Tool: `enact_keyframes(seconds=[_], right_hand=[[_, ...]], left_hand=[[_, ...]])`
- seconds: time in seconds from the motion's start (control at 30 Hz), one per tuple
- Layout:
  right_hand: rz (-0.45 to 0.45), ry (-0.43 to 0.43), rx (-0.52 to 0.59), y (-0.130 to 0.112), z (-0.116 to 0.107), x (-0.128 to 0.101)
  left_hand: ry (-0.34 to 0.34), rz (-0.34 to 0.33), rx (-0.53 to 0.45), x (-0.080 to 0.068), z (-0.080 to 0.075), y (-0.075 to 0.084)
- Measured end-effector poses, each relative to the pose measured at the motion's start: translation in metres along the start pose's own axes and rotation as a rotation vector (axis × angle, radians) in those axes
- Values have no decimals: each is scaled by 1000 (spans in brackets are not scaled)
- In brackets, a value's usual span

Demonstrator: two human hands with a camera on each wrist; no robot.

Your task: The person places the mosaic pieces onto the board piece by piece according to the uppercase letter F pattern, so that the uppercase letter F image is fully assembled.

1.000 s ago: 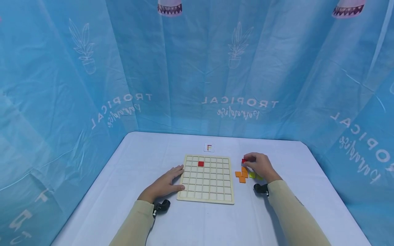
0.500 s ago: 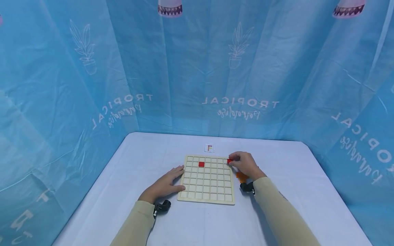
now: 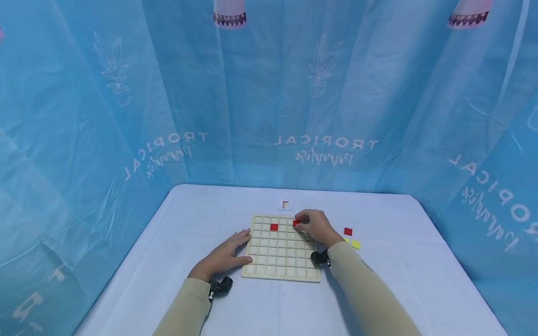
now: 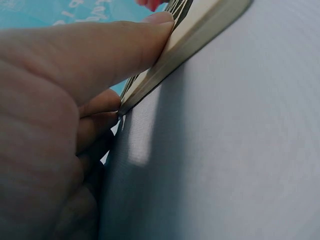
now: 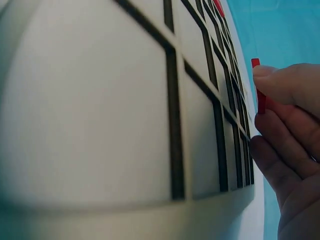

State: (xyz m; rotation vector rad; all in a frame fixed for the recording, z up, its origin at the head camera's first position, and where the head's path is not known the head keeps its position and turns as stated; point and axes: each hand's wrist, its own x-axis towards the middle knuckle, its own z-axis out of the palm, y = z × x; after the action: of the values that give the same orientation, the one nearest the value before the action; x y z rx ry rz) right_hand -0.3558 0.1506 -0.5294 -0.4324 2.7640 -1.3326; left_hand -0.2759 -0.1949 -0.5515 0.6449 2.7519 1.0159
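Head view: what does the right hand (image 3: 316, 226) hold, and where?

— A red tile (image 3: 296, 223), pinched between thumb and fingers over the far part of the gridded board (image 3: 281, 278). It is to the right of a second red tile (image 3: 274, 227), which lies in a cell of the second row from the far edge. Whether the held tile touches the grid cannot be told.

And the left hand (image 3: 224, 254)?

— Fingers extended along the board's left side; the left wrist view shows the thumb resting on the rim.

How should such a tile handle?

— Presumably light and stiff, hardly fragile. The right wrist view shows it thin and almost edge-on, so its face, if smooth, might slip or turn under an uneven pinch.

Where is it best held?

— Judged from its shape, near one edge or by two opposite sides, leaving the lower edge free of fingertips. The board looks rigid and flat; a light touch on its rim should steady it against sliding on the tabletop (image 3: 260, 308).

What lies to the right?

— A loose red tile (image 3: 348, 231) and, just nearer, a yellow tile (image 3: 356, 244), both beyond the right forearm.
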Motion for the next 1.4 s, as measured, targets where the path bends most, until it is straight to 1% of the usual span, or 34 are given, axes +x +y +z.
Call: enact_keyframes(seconds=[0.07,0.17,0.37,0.67,0.8,1.0,1.23,1.4], right_hand=[[12,1,-6,-2,3,0],[4,10,-28,-4,6,0],[-38,17,-60,-5,12,4],[-103,-40,-67,-9,24,10],[-106,-54,-81,-14,27,11],[-124,-77,-74,-19,33,11],[-141,-83,-118,-20,39,15],[-130,-72,-127,-23,39,15]], left_hand=[[2,-1,4,0,1,-1],[6,-7,11,0,2,-1],[9,-4,17,0,1,-1],[13,-10,14,1,2,1],[14,-15,19,1,2,1],[15,-18,28,1,2,-1],[9,-19,20,0,1,-1],[9,-17,16,0,1,0]])
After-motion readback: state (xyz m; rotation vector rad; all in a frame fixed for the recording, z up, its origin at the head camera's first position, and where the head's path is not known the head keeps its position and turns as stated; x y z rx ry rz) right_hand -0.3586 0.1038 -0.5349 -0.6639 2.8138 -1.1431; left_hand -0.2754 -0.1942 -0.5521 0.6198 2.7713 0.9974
